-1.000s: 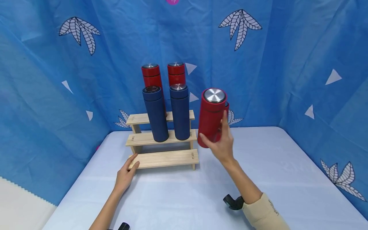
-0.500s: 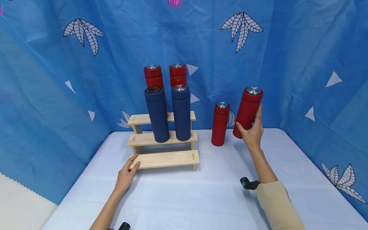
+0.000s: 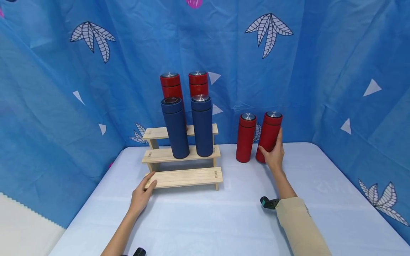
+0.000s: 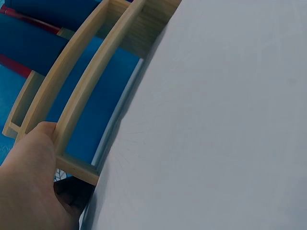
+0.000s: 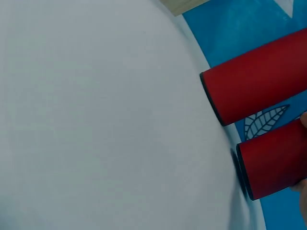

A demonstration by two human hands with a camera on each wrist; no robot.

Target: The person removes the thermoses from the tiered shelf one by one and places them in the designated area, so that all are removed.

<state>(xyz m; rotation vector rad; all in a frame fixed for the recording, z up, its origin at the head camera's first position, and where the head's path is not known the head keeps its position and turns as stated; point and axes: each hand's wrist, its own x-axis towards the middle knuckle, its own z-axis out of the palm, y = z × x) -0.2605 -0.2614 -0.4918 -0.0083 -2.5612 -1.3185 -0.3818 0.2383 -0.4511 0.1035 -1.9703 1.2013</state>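
My right hand (image 3: 274, 153) grips a red thermos flask (image 3: 269, 133) with a steel lid, thumb on its left side. The flask leans slightly and its base is at the table surface; whether it fully touches I cannot tell. Just left of it stands another red thermos flask (image 3: 246, 138), upright, with a narrow gap between. My left hand (image 3: 140, 193) holds the left end of the lowest step of a three-step wooden rack (image 3: 185, 177); its thumb (image 4: 46, 127) lies on the wood. Two blue flasks (image 3: 203, 128) stand on the middle step, two red flasks (image 3: 199, 84) behind them on the top step.
A white cloth (image 3: 205, 220) covers the table. Blue patterned curtains (image 3: 339, 71) close in the back and sides, right behind the rack and the red flasks. A small black device (image 3: 269, 203) sits at the right wrist.
My right hand carried the red flask from in front of the standing one over to its right, then lowered it and moved slightly left, close beside it. The left hand stayed on the rack.
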